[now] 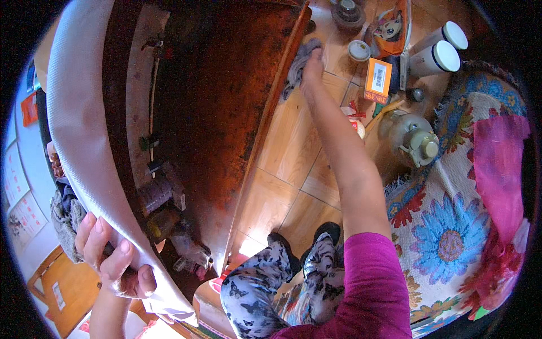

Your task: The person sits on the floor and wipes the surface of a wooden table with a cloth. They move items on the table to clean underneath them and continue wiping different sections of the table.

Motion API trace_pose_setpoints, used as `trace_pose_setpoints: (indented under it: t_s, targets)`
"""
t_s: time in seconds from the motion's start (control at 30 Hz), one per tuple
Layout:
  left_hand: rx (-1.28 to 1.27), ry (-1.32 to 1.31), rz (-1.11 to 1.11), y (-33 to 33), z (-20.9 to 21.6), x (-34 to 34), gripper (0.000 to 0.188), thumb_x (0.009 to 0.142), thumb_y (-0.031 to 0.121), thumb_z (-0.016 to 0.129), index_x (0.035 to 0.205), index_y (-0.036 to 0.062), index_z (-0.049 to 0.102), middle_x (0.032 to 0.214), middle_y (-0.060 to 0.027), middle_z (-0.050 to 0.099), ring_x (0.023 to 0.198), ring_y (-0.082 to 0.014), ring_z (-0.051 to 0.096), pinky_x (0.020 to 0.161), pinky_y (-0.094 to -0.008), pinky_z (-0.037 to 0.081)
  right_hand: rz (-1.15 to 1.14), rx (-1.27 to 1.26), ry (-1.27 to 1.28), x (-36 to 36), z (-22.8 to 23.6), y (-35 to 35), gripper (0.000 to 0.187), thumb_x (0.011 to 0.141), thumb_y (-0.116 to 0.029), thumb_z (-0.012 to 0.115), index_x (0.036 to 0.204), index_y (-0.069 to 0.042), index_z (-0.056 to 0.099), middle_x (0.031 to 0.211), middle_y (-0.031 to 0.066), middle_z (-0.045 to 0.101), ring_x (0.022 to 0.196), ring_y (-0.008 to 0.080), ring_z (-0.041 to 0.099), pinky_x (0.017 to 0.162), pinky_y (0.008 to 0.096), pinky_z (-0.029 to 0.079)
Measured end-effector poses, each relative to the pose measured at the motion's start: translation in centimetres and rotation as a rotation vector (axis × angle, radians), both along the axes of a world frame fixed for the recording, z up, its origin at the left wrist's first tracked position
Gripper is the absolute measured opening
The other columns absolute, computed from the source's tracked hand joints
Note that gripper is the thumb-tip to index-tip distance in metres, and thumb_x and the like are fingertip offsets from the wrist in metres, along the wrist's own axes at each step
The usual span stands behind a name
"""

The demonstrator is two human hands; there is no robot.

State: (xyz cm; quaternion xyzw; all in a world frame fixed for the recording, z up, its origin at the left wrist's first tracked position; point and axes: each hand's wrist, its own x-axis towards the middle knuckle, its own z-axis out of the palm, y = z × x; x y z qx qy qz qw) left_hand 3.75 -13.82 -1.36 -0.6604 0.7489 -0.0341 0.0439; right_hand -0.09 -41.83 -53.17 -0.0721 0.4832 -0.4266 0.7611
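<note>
Stretched far forward, my right hand [313, 68] is closed on a crumpled grey cloth [297, 72]. The cloth lies against the outer edge of a worn reddish-brown wooden panel [237, 85], just above the tiled floor. At the lower left my left hand [116, 263] curls its fingers over the edge of a long white textured cover [79, 113], which curves up along the left side. Between the cover and the panel is a dark hollow, where a stack of round grey items [155, 194] and a clear plastic bag [189, 248] sit.
On the wood-look tiles [285, 152] at the right stand a glass jug with a green lid [412, 138], an orange box [378, 79], two white-lidded containers [432, 59] and a small round tub [359, 51]. A flowered cloth [435, 248] covers something at the right.
</note>
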Motion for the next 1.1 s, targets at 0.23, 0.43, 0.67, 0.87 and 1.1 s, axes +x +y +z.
trace_pose_setpoints:
  t_s: [0.23,0.43,0.67,0.87,1.1]
  targets:
    - [0.000,0.015,-0.013,-0.1,-0.1,-0.1,0.045,0.092,0.041,0.060,0.132,0.0218,0.055,0.143,-0.0188,0.046,0.136,-0.0448,0.042,0.115,-0.0587,0.033,-0.137,-0.843,0.841,0.2,-2.6,-10.4,0.034,0.100,-0.017,0.050,0.128,0.001,0.055,0.121,0.0152,0.059,0.113,0.0349,0.055,0.103,0.0390,0.043]
    - [-0.012,-0.020,0.005,0.8,0.5,-0.3,0.046,0.092,0.041,0.060,0.132,0.0203,0.056,0.142,-0.0201,0.048,0.135,-0.0449,0.044,0.113,-0.0588,0.034,0.024,-0.489,0.457,2.1,3.6,2.0,0.042,0.091,-0.003,0.066,0.130,-0.002,0.053,0.124,0.0138,0.059,0.115,0.0271,0.057,0.103,0.0384,0.045]
    - [-0.010,-0.010,-0.021,-0.4,0.1,-0.1,0.047,0.092,0.042,0.060,0.132,0.0177,0.056,0.141,-0.0217,0.050,0.133,-0.0453,0.046,0.112,-0.0573,0.035,0.196,-0.204,0.078,-1.1,0.3,18.6,0.043,0.097,-0.015,0.065,0.133,-0.006,0.042,0.131,0.0149,0.047,0.117,0.0286,0.050,0.105,0.0414,0.041]
    - [-0.013,-0.038,-0.038,-0.3,0.5,-0.3,0.048,0.093,0.043,0.057,0.134,0.0162,0.055,0.141,-0.0237,0.050,0.132,-0.0466,0.048,0.111,-0.0582,0.037,0.237,-0.295,0.156,-0.6,1.0,17.6,0.037,0.103,-0.020,0.059,0.131,-0.002,0.043,0.126,0.0158,0.051,0.116,0.0281,0.052,0.106,0.0422,0.041]
    - [-0.006,-0.064,-0.051,-0.7,0.0,0.1,0.051,0.095,0.044,0.055,0.135,0.0123,0.056,0.142,-0.0247,0.050,0.133,-0.0476,0.048,0.112,-0.0606,0.036,0.106,-0.043,0.260,0.3,1.2,7.0,0.031,0.102,-0.019,0.061,0.128,-0.007,0.050,0.118,0.0096,0.061,0.106,0.0223,0.056,0.097,0.0375,0.045]
